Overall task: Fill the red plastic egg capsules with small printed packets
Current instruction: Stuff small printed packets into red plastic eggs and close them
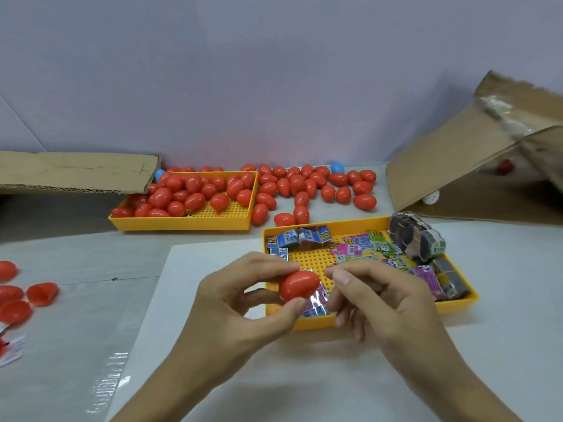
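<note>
Head view. My left hand (243,303) pinches one red egg capsule (298,285) between thumb and fingertips, held above the near edge of the packet tray (457,303). The egg looks closed, though its seam faces away and I can't be sure. My right hand (374,300) sits just beside it, fingers curled; whether they grip anything I cannot tell. A shiny purple packet (316,304) lies in the tray right under the egg.

Packet tray: yellow, perforated floor, printed packets (359,246) in blue, pink and green spread over it, a dark bundle (417,239) at its far right corner.

Second yellow tray (182,223), farther left: heaped with red eggs (189,193). More loose eggs (304,187) lie on the table beside it. Open red halves (42,293) at far left. Cardboard box (475,166) tipped at right.
</note>
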Available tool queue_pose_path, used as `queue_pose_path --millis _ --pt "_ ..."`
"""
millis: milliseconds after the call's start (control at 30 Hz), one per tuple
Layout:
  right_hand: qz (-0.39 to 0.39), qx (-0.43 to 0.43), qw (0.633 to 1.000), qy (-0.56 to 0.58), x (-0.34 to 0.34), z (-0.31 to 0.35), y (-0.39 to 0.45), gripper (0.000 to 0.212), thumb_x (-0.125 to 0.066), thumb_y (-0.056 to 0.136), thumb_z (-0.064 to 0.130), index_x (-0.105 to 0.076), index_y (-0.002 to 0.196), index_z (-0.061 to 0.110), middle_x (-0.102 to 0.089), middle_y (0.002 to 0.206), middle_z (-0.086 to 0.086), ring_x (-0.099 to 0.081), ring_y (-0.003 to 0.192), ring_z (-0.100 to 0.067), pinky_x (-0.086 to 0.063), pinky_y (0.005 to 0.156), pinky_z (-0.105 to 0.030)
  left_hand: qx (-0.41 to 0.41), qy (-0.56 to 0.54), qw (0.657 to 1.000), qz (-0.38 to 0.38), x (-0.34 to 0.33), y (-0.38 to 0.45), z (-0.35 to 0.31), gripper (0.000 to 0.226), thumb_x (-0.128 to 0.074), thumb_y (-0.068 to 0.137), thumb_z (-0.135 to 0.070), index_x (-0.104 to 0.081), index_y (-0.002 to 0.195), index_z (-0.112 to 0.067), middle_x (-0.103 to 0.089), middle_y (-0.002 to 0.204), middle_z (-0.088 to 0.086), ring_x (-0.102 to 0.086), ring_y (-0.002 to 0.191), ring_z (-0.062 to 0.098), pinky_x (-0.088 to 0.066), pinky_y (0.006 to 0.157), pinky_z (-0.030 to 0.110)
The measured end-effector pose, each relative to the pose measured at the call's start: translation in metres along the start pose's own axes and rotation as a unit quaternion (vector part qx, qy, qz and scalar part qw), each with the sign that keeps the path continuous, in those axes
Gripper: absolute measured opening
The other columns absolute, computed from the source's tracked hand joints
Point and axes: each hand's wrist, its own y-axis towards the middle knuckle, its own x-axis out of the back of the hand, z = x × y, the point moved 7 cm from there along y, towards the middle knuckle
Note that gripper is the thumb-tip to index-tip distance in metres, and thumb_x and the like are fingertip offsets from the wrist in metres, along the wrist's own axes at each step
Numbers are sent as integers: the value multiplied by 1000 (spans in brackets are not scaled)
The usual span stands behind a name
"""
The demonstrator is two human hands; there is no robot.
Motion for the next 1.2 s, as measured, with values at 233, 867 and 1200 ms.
queue_pose_path --millis 233,867,1200 --pt "106 -89 990 -34 -16 -7 -10 21 -68 83 36 -72 82 15 -69 62 -10 -63 46 -18 -43 34 -24 21 -36 999 24 -10 -30 7 46 -80 72 -17 -72 116 -25 -72 105 5 -69 98 29 -57 76 28" --pt "69 43 993 -88 -14 2 -13 30 -81 74 12 -76 103 21 -72 96 0 -68 90 -24 -59 57 -32 195 -180 961 -72 -5 -38 25 30 -71 79 -37 -76 85 -9 -67 74 20 -68 61 29 -58 57 31" --pt "56 50 995 -61 -13 6 -13 28 -65 78 1 -73 99 18 -70 99 1 -68 90 -16 -56 60 -26 140 -138 979 -53 -2 -36 19 35 -82 65 -27 -77 99 -21 -77 94 9 -74 86 23 -59 72 27"
